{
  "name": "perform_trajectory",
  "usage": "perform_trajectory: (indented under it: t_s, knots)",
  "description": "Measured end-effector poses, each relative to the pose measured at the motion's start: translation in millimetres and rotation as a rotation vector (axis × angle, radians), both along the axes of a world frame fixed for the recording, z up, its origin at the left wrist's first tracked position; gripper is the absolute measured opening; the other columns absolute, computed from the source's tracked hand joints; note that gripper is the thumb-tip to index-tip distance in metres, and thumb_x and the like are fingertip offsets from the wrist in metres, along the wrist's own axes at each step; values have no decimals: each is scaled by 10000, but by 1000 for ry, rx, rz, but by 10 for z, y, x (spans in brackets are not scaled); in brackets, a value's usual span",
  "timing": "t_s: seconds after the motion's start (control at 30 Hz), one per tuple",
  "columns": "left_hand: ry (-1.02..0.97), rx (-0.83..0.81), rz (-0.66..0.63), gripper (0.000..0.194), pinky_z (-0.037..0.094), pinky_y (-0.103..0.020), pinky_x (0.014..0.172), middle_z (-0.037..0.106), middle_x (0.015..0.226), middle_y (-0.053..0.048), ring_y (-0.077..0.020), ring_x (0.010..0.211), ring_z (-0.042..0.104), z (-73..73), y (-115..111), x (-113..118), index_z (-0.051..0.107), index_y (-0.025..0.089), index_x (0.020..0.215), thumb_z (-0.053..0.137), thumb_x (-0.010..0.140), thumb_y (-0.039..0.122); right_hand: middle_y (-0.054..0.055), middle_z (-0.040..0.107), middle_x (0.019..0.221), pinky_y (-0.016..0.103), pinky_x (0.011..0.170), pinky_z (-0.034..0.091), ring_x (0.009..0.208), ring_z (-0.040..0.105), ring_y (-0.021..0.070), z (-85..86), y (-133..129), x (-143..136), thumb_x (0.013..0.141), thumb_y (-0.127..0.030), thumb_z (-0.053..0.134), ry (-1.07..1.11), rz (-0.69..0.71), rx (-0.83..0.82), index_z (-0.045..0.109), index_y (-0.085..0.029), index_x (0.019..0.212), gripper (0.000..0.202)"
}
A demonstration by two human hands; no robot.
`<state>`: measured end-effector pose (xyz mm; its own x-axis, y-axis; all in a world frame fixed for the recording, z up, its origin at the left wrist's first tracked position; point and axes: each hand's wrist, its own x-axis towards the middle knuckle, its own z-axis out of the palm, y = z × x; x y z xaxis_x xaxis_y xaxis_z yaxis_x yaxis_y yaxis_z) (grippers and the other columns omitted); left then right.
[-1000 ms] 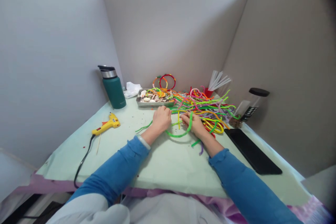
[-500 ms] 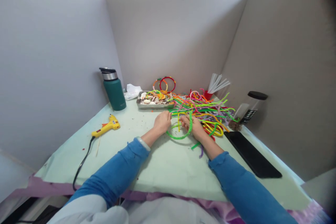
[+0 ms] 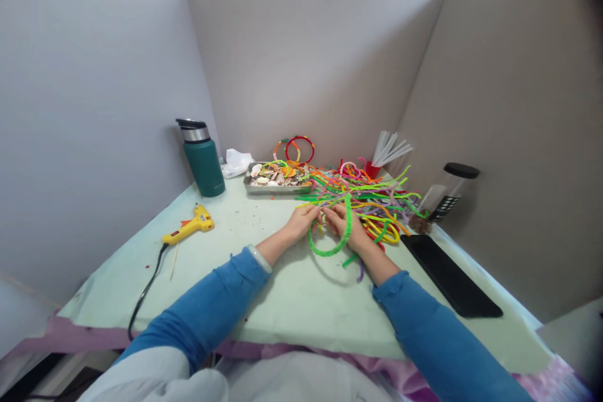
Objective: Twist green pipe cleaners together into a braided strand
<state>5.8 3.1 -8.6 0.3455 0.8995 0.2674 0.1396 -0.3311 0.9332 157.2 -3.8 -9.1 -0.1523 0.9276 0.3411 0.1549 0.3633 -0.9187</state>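
Between my hands, above the table, is a ring wrapped in fuzzy green pipe cleaner (image 3: 330, 252). My right hand (image 3: 347, 227) is closed on it, and the green loop passes in front of its fingers. My left hand (image 3: 304, 223) is pinched close to the right fingertips, at the ring's far side. A short yellow pipe cleaner (image 3: 321, 226) shows at the left fingertips, partly hidden by them. Just beyond both hands lies a tangled heap of coloured pipe cleaners (image 3: 372, 186).
A metal tray (image 3: 277, 190) of shells stands behind my hands, with two finished-looking rings (image 3: 300, 157) leaning beyond it. At left are a green bottle (image 3: 205, 166) and a yellow glue gun (image 3: 191, 226). A black phone (image 3: 450, 273) and a clear jar (image 3: 452, 191) sit at right.
My left hand has moved right, and its fingertips now meet the right hand's. The green ring has shifted slightly right; less of the yellow pipe cleaner shows.
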Motion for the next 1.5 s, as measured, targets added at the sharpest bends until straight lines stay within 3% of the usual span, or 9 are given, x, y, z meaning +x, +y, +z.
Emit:
perform_trajectory:
  t_s: [0.27,0.4,0.63,0.8,0.93,1.03,1.2,1.37,1.5]
  knots:
    - [349,194,79,386,385,-220,573,503,538,8,-100,533,471,54,-36,-19,569,138,669,325,859,369,-16,525,487,219,340,211,320,343,53,-79,100,24,733,-505,535,187,50,-106,572,-168,623,357]
    - [440,354,269,362,408,-265,807,602,831,-46,-141,838,533,106,-31,-32,593,148,695,313,868,300,6,626,676,222,394,307,439,469,93,-25,95,58,737,-478,537,355,-57,-2,595,-212,909,322]
    - [431,426,302,361,315,-327,1004,473,1219,-80,-176,1161,412,99,-32,-58,637,150,733,337,872,294,13,592,673,253,458,361,489,474,117,146,-25,91,792,-446,468,313,-231,138,571,-213,1049,362]
    - [326,464,296,357,381,-315,921,547,1030,-76,-161,1011,499,125,-69,-44,616,152,741,344,870,344,51,609,836,275,545,439,581,539,130,170,-13,97,833,-372,408,242,-391,341,564,-195,1056,325]
    - [136,143,-10,369,470,-250,619,572,655,-22,-109,597,555,97,-70,3,528,140,745,289,876,389,75,565,1131,354,810,459,881,586,176,125,32,134,844,-244,343,17,-450,534,496,-214,1189,378]
    - [43,-18,-113,330,442,-215,492,566,603,-4,-90,472,527,28,-49,30,504,137,815,329,857,413,64,498,1254,401,946,383,1068,511,203,72,64,147,815,-213,389,-202,-437,558,447,-232,1260,449]
    - [118,12,-145,365,387,-188,419,584,608,-15,-79,418,505,-51,-27,22,540,131,835,347,848,440,75,526,1223,357,855,451,1001,552,193,5,57,72,829,-285,433,-184,-268,470,461,-222,1253,430]
    - [160,18,-136,355,371,-189,416,574,602,-15,-71,412,487,-14,-35,-1,561,120,802,375,840,420,54,647,906,303,660,482,735,596,167,4,31,-14,771,-370,526,-3,-225,282,614,-197,980,285]
    - [132,-35,-151,344,323,-171,381,527,550,13,-47,369,430,29,-49,-5,555,114,807,395,831,417,2,599,670,241,465,415,518,522,114,-4,81,-9,689,-392,606,221,-226,128,596,-182,788,233]
